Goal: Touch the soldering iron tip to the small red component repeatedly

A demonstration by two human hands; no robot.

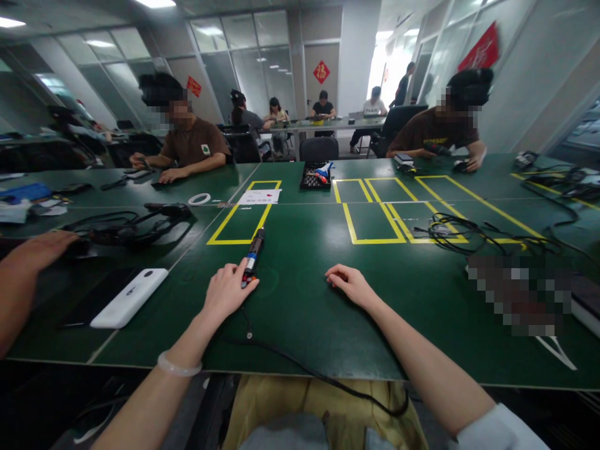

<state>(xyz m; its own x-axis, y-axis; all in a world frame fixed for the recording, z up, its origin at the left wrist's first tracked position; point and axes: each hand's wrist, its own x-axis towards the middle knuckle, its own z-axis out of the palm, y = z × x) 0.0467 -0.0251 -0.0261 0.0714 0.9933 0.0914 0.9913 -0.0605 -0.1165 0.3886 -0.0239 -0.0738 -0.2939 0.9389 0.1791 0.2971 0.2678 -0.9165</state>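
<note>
Left hand (227,287) closed on one screwdriver (255,250), thumb and fingers pinching the near end. Tip points away from the wearer, over the edge of one yellow tape outline (229,242) on the green table (300,325). One pale bracelet (180,364) on that wrist.

Right hand (351,284): fingers loosely curled at the tabletop, well apart from the screwdriver. Cannot tell from where I stand whether its fingertips press together.

One black cord (304,367) runs from near the left hand over the table edge to the lap.

Further left, one white case (131,299) lying flat; beyond it, one hand (49,247) of another person near a black cable bundle (135,228).

Past the screwdriver: one sheet of paper (259,197), one white ring (199,199), one black tray (315,185) of tools. Loose black cables (450,231) heaped at right.

Across the table, two co-workers in brown shirts, one left, one right.
</note>
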